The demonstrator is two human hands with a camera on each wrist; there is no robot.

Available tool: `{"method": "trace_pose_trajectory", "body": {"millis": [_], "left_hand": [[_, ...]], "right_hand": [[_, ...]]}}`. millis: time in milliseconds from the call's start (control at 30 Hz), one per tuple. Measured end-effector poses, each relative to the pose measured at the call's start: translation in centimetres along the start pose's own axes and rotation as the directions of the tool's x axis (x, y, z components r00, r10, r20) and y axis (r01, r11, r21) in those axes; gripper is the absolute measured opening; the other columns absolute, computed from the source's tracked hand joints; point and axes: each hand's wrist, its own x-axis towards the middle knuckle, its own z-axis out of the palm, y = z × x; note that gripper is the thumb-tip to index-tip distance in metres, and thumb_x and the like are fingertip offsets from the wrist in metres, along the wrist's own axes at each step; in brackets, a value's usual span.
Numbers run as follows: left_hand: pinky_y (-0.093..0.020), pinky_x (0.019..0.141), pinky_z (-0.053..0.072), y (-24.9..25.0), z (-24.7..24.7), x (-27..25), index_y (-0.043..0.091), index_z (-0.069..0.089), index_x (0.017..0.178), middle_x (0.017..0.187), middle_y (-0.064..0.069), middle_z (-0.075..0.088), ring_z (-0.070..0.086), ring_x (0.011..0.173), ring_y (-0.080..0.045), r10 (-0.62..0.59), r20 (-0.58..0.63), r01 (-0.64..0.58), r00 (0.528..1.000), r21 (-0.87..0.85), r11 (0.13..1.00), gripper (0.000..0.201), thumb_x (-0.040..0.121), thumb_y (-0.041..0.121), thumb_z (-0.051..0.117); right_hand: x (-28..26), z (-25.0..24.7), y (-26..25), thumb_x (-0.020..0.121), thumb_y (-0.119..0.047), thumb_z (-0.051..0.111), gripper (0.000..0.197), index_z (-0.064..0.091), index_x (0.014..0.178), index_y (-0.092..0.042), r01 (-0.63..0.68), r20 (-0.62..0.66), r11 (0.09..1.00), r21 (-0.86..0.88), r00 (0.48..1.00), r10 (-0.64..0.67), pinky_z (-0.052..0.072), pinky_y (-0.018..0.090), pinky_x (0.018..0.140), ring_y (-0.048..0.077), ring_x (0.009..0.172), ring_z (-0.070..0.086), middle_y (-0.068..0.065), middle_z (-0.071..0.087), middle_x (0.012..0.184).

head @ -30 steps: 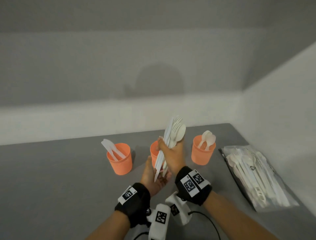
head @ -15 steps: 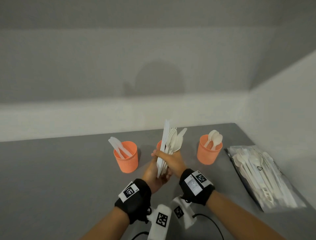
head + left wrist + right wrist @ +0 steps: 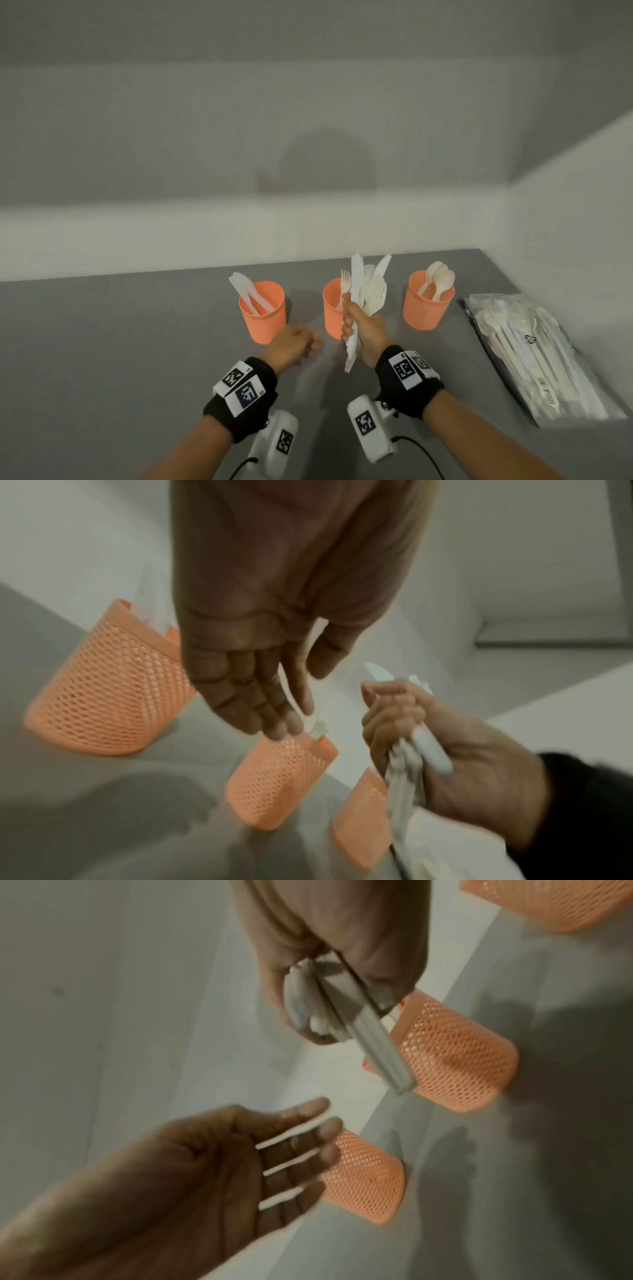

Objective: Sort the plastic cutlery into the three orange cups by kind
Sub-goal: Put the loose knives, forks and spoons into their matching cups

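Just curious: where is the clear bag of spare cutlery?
In the head view, the bag lies flat at the table's right edge, beside the cup holding spoons.

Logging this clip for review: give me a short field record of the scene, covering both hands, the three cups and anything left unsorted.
left hand: open, holds nothing, near the left cup
right hand: grips a mixed bundle of cutlery, upright, in front of the middle cup
left cup: knives
middle cup: a fork shows
right cup: spoons
bag of cutlery: lies on the table, right of the cups, still holding pieces
status: sorting unfinished
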Motion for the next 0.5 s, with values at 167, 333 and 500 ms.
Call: {"method": "trace_pose_trajectory", "body": {"millis": [167, 333, 500], "left_hand": [[-0.023, 0.065, 0.045, 2.1, 0.2, 0.6, 0.017, 0.059, 0.085, 0.076, 0.000, 0.062, 0.059, 0.076, -0.015, 0.203, -0.093, -0.213, 0.975, -0.118, 0.970, 0.014, 0.090, 0.029, 0.056], [-0.022, 0.046, 0.043, 2.1, 0.6, 1.5, -0.001, 0.059, 0.081, 0.044, -0.005, 0.055, 0.051, 0.036, -0.016, 0.210, -0.167, -0.245, 0.963, -0.222, 0.944, 0.029, 0.082, 0.027, 0.068], [-0.023, 0.050, 0.045, 1.8, -0.3, 2.2, 0.007, 0.055, 0.068, 0.050, -0.004, 0.055, 0.050, 0.037, -0.009, 0.170, -0.171, -0.212, 0.970, -0.270, 0.939, 0.024, 0.086, 0.022, 0.063]], "right_hand": [[-0.5, 1.0, 1.0, 0.089, -0.009, 0.059, 0.011, 0.053, 0.081, -0.004, 0.081, 0.074, 0.971, -0.227, 0.995, -0.066, 0.033, 0.017, 0.033, 0.009, 0.029, 0.038, 0.001, 0.048, 0.045], [-1.2, 2.1, 1.6, 0.085, -0.005, 0.062, 0.011, 0.064, 0.076, -0.011, 0.171, 0.163, 0.923, -0.346, 0.979, -0.120, 0.036, 0.019, 0.037, 0.011, 0.034, 0.046, 0.008, 0.056, 0.054], [-1.5, 1.8, 1.5, 0.083, -0.018, 0.069, 0.005, 0.065, 0.083, -0.014, 0.196, 0.239, 0.909, -0.367, 0.965, -0.111, 0.041, 0.023, 0.041, 0.014, 0.040, 0.052, 0.009, 0.064, 0.062]]}}
